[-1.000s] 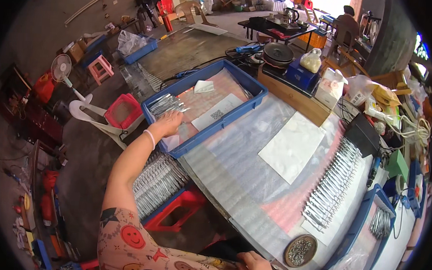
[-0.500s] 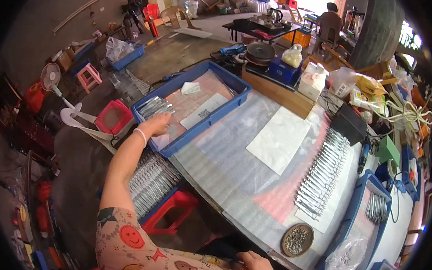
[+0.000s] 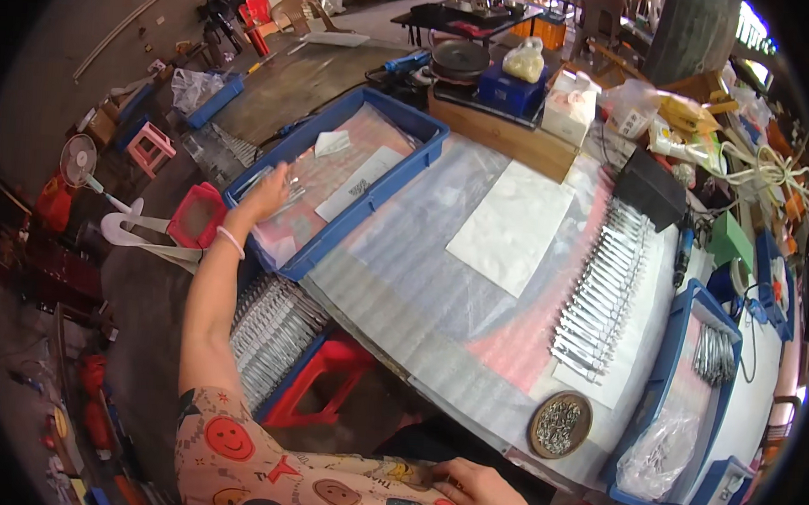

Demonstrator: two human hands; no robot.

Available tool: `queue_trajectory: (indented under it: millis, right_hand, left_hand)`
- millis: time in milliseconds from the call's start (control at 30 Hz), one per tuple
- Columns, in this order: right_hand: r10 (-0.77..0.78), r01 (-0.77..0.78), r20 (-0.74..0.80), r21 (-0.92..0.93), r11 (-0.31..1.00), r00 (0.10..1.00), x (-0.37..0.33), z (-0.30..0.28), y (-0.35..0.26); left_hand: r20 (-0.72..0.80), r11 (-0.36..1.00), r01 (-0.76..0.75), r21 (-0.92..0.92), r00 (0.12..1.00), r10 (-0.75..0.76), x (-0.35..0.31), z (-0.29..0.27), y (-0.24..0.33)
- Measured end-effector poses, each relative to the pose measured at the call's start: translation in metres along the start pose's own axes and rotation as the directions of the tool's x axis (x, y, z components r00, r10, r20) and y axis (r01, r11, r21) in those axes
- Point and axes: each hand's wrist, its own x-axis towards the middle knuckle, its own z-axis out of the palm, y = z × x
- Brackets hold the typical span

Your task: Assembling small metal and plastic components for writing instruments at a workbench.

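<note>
My left hand (image 3: 263,196) reaches into the left end of a long blue tray (image 3: 370,205). Its fingers are closed round some thin silvery metal rods (image 3: 295,192), whose ends stick out beside the fingers. A folded white paper piece (image 3: 332,143) and a printed white sheet (image 3: 362,184) lie in the same tray. My right hand (image 3: 483,493) rests low against my patterned shirt, fingers loosely laid out and holding nothing. Below the tray, a blue crate holds many packed metal rods (image 3: 276,337).
A row of metal rods (image 3: 601,304) lies on the table's right side, near a round bowl of small metal parts (image 3: 560,425). Another blue tray (image 3: 627,465) holds rods and a plastic bag. A white sheet (image 3: 513,229) lies mid-table. Below is a red stool (image 3: 320,385).
My left hand has moved over the rods in the tray and closed on some of them. The whole view has shifted slightly. My right hand stays low by my shirt.
</note>
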Motion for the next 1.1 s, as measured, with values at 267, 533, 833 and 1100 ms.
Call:
queue_trajectory:
  millis: [267,533,833,1100]
  right_hand:
    - [0.040,-0.066,-0.111,-0.233,0.970,0.993,0.011,0.008,0.034]
    - [0.052,-0.060,-0.045,-0.210,0.976,0.998,-0.004,0.013,0.030]
    - [0.067,-0.065,-0.026,0.058,0.996,0.997,-0.021,0.011,0.033]
    - [0.054,-0.060,-0.060,-0.112,0.992,0.997,-0.011,0.017,0.036]
  left_hand:
    - [0.130,0.871,-0.491,-0.017,0.863,0.489,-0.013,-0.061,0.241]
    - [0.299,0.532,-0.847,-0.018,0.503,0.811,-0.098,0.051,0.331]
    - [0.399,0.647,-0.753,-0.120,0.560,0.726,-0.094,0.062,0.347]
    - [0.547,0.690,-0.707,-0.155,0.521,0.656,-0.092,0.045,0.349]
